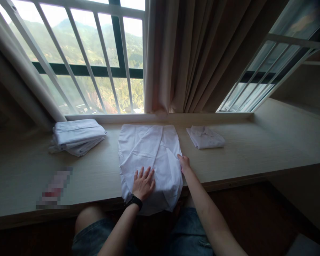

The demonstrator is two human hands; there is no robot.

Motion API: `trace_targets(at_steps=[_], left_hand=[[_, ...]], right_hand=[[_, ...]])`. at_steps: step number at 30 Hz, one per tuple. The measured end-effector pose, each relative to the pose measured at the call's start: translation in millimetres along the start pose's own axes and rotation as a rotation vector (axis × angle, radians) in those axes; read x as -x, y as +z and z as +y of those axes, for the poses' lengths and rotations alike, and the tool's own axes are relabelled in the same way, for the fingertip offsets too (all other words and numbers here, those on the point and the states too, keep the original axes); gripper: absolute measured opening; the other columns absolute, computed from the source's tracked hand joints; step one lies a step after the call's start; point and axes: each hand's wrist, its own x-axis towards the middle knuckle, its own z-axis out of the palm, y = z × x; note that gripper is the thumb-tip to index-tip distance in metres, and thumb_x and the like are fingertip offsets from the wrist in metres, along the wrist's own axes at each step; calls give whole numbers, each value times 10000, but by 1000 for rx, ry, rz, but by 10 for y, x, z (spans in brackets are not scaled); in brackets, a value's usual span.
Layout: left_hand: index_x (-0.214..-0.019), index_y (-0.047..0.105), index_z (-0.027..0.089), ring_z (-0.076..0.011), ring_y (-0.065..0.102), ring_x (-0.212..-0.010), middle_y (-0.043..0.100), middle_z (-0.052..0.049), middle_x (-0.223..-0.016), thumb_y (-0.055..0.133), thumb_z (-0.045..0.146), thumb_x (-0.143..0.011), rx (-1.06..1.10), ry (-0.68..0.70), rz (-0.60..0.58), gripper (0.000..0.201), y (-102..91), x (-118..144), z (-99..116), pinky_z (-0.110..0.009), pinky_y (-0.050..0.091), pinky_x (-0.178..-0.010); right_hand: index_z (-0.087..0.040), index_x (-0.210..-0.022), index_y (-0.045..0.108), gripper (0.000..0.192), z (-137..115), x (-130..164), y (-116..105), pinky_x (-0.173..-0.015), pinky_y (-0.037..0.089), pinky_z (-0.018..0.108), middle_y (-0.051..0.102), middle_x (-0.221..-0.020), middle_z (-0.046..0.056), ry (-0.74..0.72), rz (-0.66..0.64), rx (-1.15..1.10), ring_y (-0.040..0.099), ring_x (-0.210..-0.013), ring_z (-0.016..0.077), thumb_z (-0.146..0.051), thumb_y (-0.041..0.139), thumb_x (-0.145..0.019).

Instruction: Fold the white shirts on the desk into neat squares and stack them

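Left grip point(143, 184) flat on white shirt point(149, 156), right grip point(184, 163) at its edge

White cloth shirt point(150, 160), thin, matt, softly creased, under the left hand point(143, 184); the right hand point(185, 163) touches its edge. The same matt white cloth in the stack of shirts point(77, 136) and the folded shirt point(205, 137). Ledge point(256, 149): pale wood grain, smooth, low sheen. Curtain point(192, 53): heavy matt beige fabric. Window bars point(82, 53): smooth white paint. Watch point(133, 201): matt black.
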Motion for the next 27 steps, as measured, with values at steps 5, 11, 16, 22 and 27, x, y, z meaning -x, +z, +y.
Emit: trace_targets(at_steps=[5,11,16,22,27], left_hand=[[-1494,462,312,-356,246,-1484,414,-34,-1573,470,369,-944,6,-1,11,553,5,4,-3,-585,96,-1205],[-1465,499,288,-355,258,-1482,463,-48,-1539,451,393,-956,-1,2,15,522,-4,-1,0,-580,104,-1204],[-1490,468,286,-357,257,-1483,429,-53,-1563,473,386,-945,9,4,19,554,-6,-3,-2,-576,103,-1206],[-1478,488,290,-363,258,-1480,418,-46,-1570,468,400,-947,-10,-4,3,542,-38,1,30,-592,117,-1201],[-1473,486,315,-336,268,-1481,425,-12,-1567,448,428,-957,-54,-18,-13,530,-77,8,66,-567,144,-1207]], right_hand=[[-87,-1239,664,530,-191,94,486,-965,473,332,681,-1215,171,-104,94,118,593,-1202,285,-425,499,-866],[-131,-1425,539,576,-296,603,1153,-1172,275,431,427,-1543,135,-431,-476,644,386,-1416,308,-328,564,-884],[-143,-1462,503,614,-78,960,711,-1172,292,419,417,-1547,136,-454,-374,745,382,-1421,317,-373,561,-896],[-173,-1401,557,594,319,1459,-115,-1047,432,370,613,-1342,132,-284,-198,626,575,-1229,297,-355,610,-838],[-189,-1069,682,401,419,1752,-310,-781,492,312,729,-945,81,-92,-215,600,682,-868,242,-511,619,-838]])
